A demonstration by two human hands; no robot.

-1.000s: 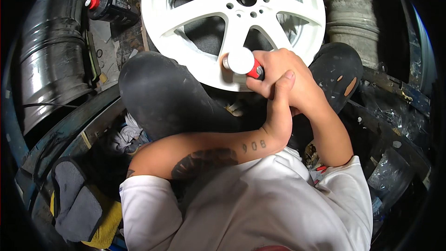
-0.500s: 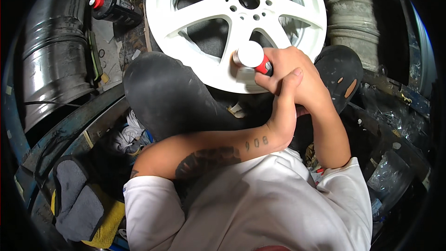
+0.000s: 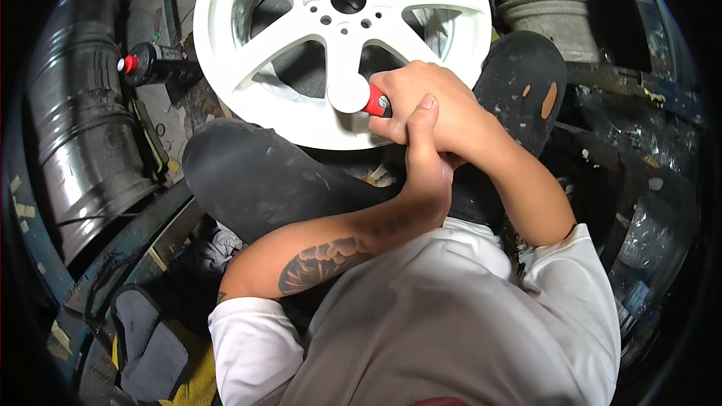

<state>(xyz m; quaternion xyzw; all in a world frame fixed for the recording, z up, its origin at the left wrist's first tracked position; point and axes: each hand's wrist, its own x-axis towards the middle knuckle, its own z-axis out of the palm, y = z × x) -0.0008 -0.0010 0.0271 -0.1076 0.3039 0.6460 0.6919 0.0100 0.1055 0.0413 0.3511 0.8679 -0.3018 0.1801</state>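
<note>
A white multi-spoke wheel rim (image 3: pixel 263 116) lies in front of me, its near edge between my knees. My right hand (image 3: pixel 429 98) is closed around the red-and-black grip of a hand tool with a round white head (image 3: pixel 349 93). That head sits over the lower spoke, near the rim's near edge; whether it touches the surface I cannot tell. From the left, my left hand (image 3: pixel 430 154) wraps round my right wrist, thumb lying on top. The fingers beneath are mostly hidden.
A dark bottle with a red cap (image 3: pixel 154 64) lies left of the rim. Stacked metal wheels (image 3: pixel 94 135) stand at far left, paler ones (image 3: pixel 538 4) at upper right. Grey and yellow cloths (image 3: pixel 150 349) lie lower left. A dark frame (image 3: pixel 617 90) runs along the right.
The whole view has shifted, so the rim and both hands appear further left. The tool's head looks nearer the rim's middle along the lower spoke. Both grips are unchanged.
</note>
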